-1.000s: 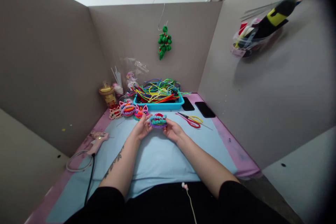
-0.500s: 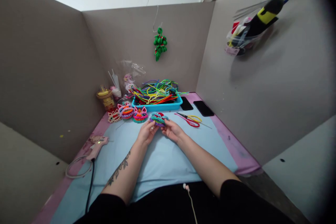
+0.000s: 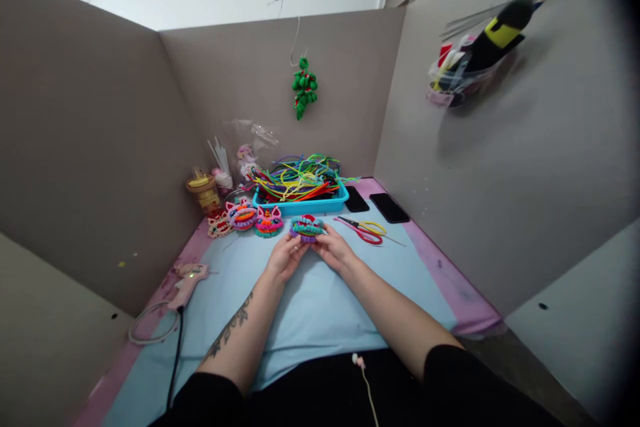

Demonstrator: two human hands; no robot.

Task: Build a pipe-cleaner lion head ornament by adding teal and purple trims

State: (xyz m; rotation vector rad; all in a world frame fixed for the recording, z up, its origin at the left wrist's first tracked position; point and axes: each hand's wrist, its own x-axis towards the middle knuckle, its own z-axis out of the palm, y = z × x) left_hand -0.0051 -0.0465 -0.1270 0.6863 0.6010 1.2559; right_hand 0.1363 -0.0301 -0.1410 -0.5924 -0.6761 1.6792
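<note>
Between both hands is a small pipe-cleaner figure [image 3: 307, 227], turquoise on top with red in the middle and purple along its lower edge. My left hand [image 3: 287, 255] is closed on its lower left side, a ring showing on one finger. On the lower right side, my right hand [image 3: 334, 248] grips it with thumb and fingers. Just left of the hands stands a pink and orange pipe-cleaner animal head [image 3: 269, 222] with pointed ears. Beside it are a lilac and orange head [image 3: 242, 215] and a cream and red one [image 3: 219, 225].
Behind the hands is a blue tray [image 3: 300, 205] heaped with colourful pipe cleaners [image 3: 300, 180]. Red-handled scissors [image 3: 361, 231] and two phones [image 3: 389, 207] lie to the right. A pink glue gun [image 3: 187, 283] with its cable rests at left. Grey partitions [image 3: 240, 80] surround the table.
Both hands have shifted the pipe-cleaner figure slightly to the right and tipped it, so more of its turquoise and red top shows. The view has tilted a little.
</note>
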